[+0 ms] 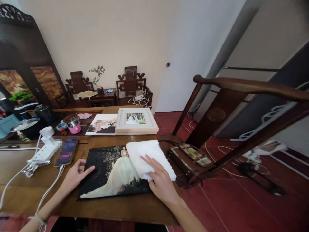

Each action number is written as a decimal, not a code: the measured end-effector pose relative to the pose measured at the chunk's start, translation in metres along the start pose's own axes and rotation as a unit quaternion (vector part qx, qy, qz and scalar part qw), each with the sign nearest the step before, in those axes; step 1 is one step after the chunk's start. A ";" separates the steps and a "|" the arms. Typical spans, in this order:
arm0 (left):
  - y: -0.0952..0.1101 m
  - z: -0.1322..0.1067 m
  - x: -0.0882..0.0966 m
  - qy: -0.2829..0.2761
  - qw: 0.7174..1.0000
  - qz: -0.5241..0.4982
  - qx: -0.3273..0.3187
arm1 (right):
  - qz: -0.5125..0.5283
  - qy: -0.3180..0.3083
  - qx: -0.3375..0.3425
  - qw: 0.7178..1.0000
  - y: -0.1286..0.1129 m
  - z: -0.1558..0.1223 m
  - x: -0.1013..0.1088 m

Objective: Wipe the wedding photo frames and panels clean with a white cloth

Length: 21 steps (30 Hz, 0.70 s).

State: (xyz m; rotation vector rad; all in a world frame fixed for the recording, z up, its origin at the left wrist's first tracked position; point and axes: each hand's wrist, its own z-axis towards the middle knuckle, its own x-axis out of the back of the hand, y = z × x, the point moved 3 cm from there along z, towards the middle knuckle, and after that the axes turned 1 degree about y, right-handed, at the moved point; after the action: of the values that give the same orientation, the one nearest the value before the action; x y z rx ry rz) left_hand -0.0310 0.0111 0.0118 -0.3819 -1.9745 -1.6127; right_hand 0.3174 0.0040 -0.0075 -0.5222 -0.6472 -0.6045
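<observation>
A dark photo panel (103,170) showing a figure in a long pale gown lies flat on the wooden table (96,209). At its left edge rests my left hand (77,174), thumb stretched over the border and fingers apart. A folded white towel (140,149) covers the panel's upper right corner and hangs past its right side. My right hand (159,180) presses on this towel with its fingers extended on top and the thumb by the lower edge, keeping hold of it. The panel's lower right corner is hidden under that hand.
Behind the panel sit a pale wood picture frame (152,122) and a white-edged photo print (89,129). To the left are a phone (69,151) on a cable, a power strip (45,151) and a pink cup (74,129). A wooden chair (214,112) bearing a brown bag (185,161) stands right.
</observation>
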 end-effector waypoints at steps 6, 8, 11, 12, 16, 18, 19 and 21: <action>-0.002 0.009 -0.002 0.014 0.996 0.082 0.016 | 0.000 0.009 0.007 1.000 -0.002 0.003 0.004; -0.002 0.007 -0.002 0.047 0.992 0.119 0.004 | 0.005 0.007 -0.002 1.000 -0.001 0.004 0.005; -0.003 0.001 -0.003 0.096 0.985 0.144 -0.007 | 0.022 -0.004 -0.016 1.000 -0.001 0.004 0.006; -0.002 0.000 -0.003 0.102 0.986 0.133 -0.007 | 0.027 -0.007 -0.019 0.999 0.000 0.003 0.006; 0.002 -0.005 -0.005 0.093 0.994 0.062 0.000 | 0.043 -0.013 -0.035 0.998 0.002 0.001 0.005; 0.006 -0.007 -0.006 0.086 0.995 0.051 0.015 | 0.055 -0.013 -0.046 0.997 0.004 -0.001 0.004; 0.007 -0.007 -0.006 0.083 0.995 0.050 0.026 | 0.059 -0.013 -0.050 0.997 0.005 -0.002 0.003; 0.009 -0.008 -0.006 0.076 0.995 0.046 0.039 | 0.064 -0.010 -0.049 0.997 0.007 -0.004 0.002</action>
State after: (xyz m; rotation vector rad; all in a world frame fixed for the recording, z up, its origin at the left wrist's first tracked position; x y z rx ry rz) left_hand -0.0193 0.0068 0.0168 -0.3073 -1.8716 -1.4582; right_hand 0.3249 0.0058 -0.0101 -0.6572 -0.6011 -0.5126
